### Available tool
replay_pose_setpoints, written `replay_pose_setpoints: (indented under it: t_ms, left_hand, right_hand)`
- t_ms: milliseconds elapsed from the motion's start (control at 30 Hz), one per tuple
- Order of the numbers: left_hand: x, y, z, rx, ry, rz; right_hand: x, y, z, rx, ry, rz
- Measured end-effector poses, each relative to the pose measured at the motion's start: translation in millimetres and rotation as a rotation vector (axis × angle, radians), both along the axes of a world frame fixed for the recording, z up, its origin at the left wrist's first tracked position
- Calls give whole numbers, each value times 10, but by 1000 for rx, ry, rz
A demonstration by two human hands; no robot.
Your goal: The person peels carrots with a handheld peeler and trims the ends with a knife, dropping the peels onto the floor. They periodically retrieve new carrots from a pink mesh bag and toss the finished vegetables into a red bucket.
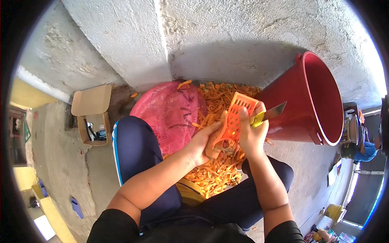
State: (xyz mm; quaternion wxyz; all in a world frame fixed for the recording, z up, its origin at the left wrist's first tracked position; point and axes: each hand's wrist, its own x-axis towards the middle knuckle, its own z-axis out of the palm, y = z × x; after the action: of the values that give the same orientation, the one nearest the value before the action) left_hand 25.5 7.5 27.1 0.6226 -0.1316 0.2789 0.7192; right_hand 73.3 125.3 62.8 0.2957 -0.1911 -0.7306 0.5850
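Observation:
In the head view, my right hand (254, 135) is closed around the yellow-green handle of a knife (275, 111), its blade pointing right. The thumb of that hand presses on an orange plastic piece (236, 115) with rows of holes. My left hand (204, 141) grips the lower left side of this plastic piece, together with a tan-orange lump (212, 146), partly hidden by fingers; its kind I cannot make out. Beneath both hands lies a heap of orange peelings (214, 176), spreading back to the wall.
A pink mesh sack (166, 115) rests left of the peelings. The tall red bucket (283, 99) leans at the right. An open cardboard box (94, 129) with small items sits by the wall, and a blue slipper (76, 207) lies on the floor. A person (366, 150) is at far right.

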Motion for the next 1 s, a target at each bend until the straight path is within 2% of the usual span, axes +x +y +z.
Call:
replay_pose_setpoints:
  t_ms: [67,167,300,367,400,467,500,533,600,667,700,733,800,867,933,1000]
  left_hand:
    - [5,46,49,-19,-91,71]
    - [10,0,-63,73,-81,4]
    - [25,20,-114,49,-44,-4]
    - [43,60,-72,-41,-32,14]
    - [48,45,-130,22,-34,-47]
    - [69,-30,-301,149,-39,-161]
    - [91,-44,-229,215,-90,-249]
    - [147,-37,-145,146,-34,-241]
    - [149,-43,-38,274,84,-298]
    - [86,-40,64,28,-52,-209]
    - [46,-48,-91,153,-96,-194]
    - [32,-35,-50,106,-84,-147]
    - [20,6,71,11,-60,-58]
    - [8,-5,-184,42,-15,-71]
    - [22,19,-208,52,-61,-24]
    - [27,29,-169,17,1,-19]
  right_hand:
    - [29,-43,-81,-20,1,30]
    - [54,-74,-153,102,-39,35]
    - [54,-120,-181,128,-12,29]
    - [61,-64,-96,295,-148,-70]
    - [61,-14,-65,377,-217,-121]
    - [-60,322,-238,401,-61,-293]
    - [-106,493,-235,278,-68,-365]
    - [-143,676,-280,283,-109,-446]
    - [-141,783,-276,142,-89,-508]
    - [-131,649,-193,65,-1,-397]
    - [-119,517,-108,27,42,-338]
    - [-92,370,-40,-19,55,-294]
    - [28,196,-83,44,-50,-156]
    - [76,-30,-76,105,7,-39]
    - [147,-130,-137,173,-90,-6]
    - [123,-167,-155,123,-44,-8]
